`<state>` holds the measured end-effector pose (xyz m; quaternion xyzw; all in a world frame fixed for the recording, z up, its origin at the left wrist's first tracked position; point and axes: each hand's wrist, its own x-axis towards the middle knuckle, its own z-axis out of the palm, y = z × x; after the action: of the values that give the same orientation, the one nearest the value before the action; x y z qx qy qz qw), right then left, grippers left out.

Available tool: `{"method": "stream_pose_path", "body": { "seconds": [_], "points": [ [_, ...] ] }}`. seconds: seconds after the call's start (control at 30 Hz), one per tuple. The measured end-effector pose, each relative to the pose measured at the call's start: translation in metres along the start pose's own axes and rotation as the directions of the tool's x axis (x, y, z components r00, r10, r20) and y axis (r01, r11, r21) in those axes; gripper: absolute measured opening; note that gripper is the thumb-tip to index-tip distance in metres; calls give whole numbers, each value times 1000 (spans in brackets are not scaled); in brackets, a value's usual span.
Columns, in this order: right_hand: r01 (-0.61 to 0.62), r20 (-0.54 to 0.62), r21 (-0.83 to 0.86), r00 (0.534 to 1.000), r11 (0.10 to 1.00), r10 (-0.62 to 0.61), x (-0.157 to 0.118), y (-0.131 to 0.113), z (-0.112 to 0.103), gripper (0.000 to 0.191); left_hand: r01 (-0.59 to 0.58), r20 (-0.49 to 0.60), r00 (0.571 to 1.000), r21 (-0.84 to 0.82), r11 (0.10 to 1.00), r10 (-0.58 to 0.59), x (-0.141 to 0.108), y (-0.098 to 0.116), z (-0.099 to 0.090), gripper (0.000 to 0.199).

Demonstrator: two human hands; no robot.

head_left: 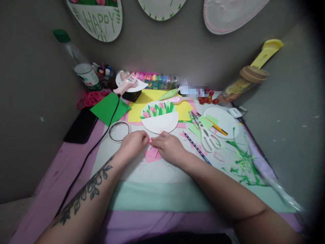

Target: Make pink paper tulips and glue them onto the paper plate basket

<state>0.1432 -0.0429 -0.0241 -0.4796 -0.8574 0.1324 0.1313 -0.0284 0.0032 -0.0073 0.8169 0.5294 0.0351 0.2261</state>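
A small pink paper piece (150, 139) is pinched between my two hands at the middle of the table. My left hand (134, 142) grips its left side with curled fingers. On the right side, the fingertips of my right hand (169, 145) press together on the same piece. Just below them lie pink paper squares (153, 153) on the white sheet. Behind my hands rests a white paper plate (159, 122) whose upper part carries pink paper tulips and green leaves.
White scissors (209, 139), a patterned pencil (196, 147) and green scraps (243, 162) lie on the right. A tape roll (119, 140), green paper (110, 108), a glue gun (126, 85) with black cable and a bottle (87, 76) are on the left.
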Motion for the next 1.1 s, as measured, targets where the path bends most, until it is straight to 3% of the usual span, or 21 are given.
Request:
{"method": "stream_pose_path", "body": {
  "seconds": [0.2, 0.37, 0.47, 0.63, 0.73, 1.1],
  "points": [
    [22, 29, -72, 999, 997, -20, 0, -3, 0, 27, 22, -10, 1000, 3, 1000, -22, 0, 2, 1, 25],
    [53, 52, -153, 998, 987, -46, 0, -5, -2, 25, 58, -137, 989, -32, 998, -62, -1, -3, 3, 25],
    [50, 55, -159, 998, 986, -42, 0, -6, -3, 25, -10, -181, 983, -102, 995, -9, -8, -7, 5, 25],
    [54, 40, -158, 998, 986, -49, -1, -5, -3, 25, -164, -100, 981, 30, 986, 166, -22, -8, 5, 32],
    [61, 43, -148, 998, 987, -55, 0, -5, -3, 27, -153, -109, 981, 89, 984, 162, -23, -5, 5, 34],
    [30, 49, -153, 999, 988, -23, -1, -6, -3, 27, -135, -103, 986, -16, 991, 133, -13, -6, 7, 25]
  ]
}}
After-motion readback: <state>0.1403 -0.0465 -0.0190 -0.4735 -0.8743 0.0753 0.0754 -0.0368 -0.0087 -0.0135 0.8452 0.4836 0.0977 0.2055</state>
